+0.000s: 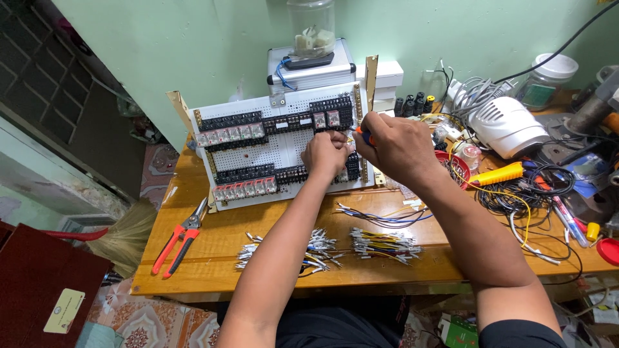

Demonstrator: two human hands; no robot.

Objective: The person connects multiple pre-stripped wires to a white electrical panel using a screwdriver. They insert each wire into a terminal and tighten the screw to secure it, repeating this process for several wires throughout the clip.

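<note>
Forearms lead up to both hands at the panel [284,148] standing at the worktop's [213,258] back edge. Right hand [394,147] clamps an orange screwdriver [364,136]; left hand [325,153] pinches something I cannot make out. A slip could knock neighbouring relays [325,119]; wire bundles [380,245] near the front edge could snag.

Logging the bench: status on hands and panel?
Both hands at panel. Right hand grips orange screwdriver; left hand pinches at a terminal. Wire bundles lie in front, nothing blocking.

White perforated panel board [284,145] with rows of black relay sockets, propped tilted at upper centre, orange-handled screwdriver [365,136] just right of centre, tip against it
</note>
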